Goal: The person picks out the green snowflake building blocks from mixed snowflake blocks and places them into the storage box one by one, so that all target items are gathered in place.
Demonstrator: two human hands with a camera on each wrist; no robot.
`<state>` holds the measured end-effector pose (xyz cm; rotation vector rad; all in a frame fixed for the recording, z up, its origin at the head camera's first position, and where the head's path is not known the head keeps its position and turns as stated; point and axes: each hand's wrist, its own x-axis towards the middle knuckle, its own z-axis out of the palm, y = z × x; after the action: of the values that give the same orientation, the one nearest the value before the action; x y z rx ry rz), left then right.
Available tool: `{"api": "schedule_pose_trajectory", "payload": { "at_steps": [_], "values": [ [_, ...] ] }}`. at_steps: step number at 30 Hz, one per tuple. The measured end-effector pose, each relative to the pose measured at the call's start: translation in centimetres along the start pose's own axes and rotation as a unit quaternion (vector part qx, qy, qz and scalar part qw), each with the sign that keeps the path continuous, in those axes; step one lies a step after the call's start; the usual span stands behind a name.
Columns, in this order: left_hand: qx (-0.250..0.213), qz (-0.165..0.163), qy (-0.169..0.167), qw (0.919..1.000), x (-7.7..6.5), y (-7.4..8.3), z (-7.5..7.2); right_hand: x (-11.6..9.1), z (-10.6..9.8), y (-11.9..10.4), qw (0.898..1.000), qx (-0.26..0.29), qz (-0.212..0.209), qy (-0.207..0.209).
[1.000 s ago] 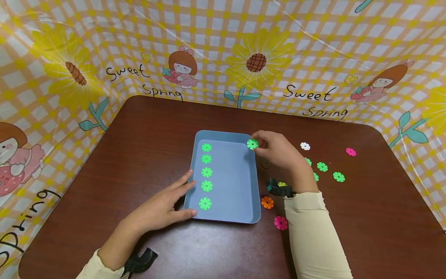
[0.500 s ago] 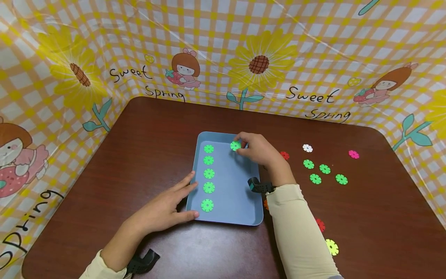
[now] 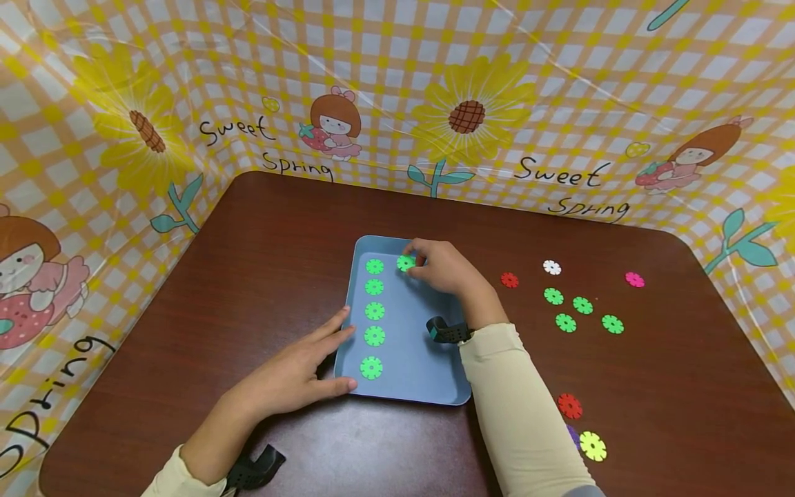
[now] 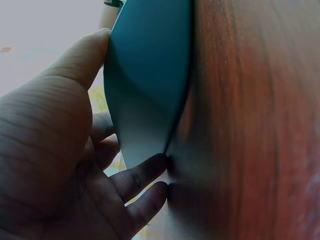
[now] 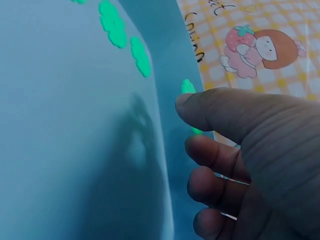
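Pinched between my right hand's (image 3: 446,268) thumb and fingers is a green notched plastic disc (image 3: 405,263), inside the blue tray (image 3: 410,366) near its far wall. The right wrist view has this disc (image 5: 188,86) partly covered by the thumb, above the tray floor, with the hand's shadow below. Several matching green discs (image 3: 375,311) lie flat in a column along the tray's left side. My left hand (image 3: 288,373) steadies the tray's left side, fingers spread. In the left wrist view its thumb touches the rim and fingertips rest against the outer wall (image 4: 145,80).
To the right on the brown table (image 3: 671,386) lie several loose green discs (image 3: 566,322), a red disc (image 3: 509,279), a white disc (image 3: 551,267) and a pink disc (image 3: 635,279). Nearer are another red disc (image 3: 569,406), a yellow disc (image 3: 593,446) and a partly hidden purple disc (image 3: 572,436).
My right hand has carried the green disc leftward from the tray's far right corner to beside the column's top disc. The left hand stays at the tray's edge.
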<state>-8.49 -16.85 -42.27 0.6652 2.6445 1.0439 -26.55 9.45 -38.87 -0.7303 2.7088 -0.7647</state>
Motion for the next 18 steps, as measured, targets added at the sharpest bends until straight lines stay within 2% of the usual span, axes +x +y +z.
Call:
{"api": "schedule_pose_trajectory", "payload": {
  "at_steps": [10,18],
  "values": [
    [-0.002,0.001,-0.001,1.0,0.2,0.1,0.0,1.0,1.5,0.1,1.0,-0.018,0.01,-0.017],
    [-0.005,-0.001,0.001,1.0,0.0,0.0,-0.1,1.3,2.2,0.0,1.0,-0.02,0.015,-0.013]
  ]
}}
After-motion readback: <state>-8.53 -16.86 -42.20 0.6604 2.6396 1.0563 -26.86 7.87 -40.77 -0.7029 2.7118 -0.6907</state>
